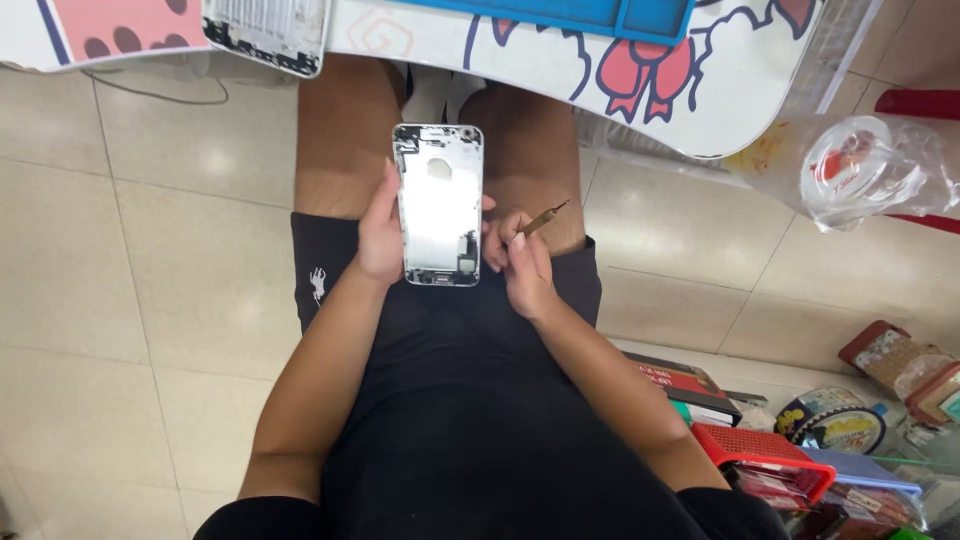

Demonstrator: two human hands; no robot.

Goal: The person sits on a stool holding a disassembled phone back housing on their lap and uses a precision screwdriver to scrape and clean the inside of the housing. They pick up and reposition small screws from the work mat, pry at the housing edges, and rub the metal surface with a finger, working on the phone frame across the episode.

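The opened phone housing [438, 205] (its inner side up, over the lap) rests against the left hand [378, 232] fingers clasping its edge, while the right hand [522, 268] pinches a small screwdriver [543, 217] just beside its lower corner, seemingly mid-disassembly, calling for a steady tip.

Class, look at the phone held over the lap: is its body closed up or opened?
Opened. The phone housing in the left hand shows its bare metal inside, with no screen on it; the right hand holds a small screwdriver.
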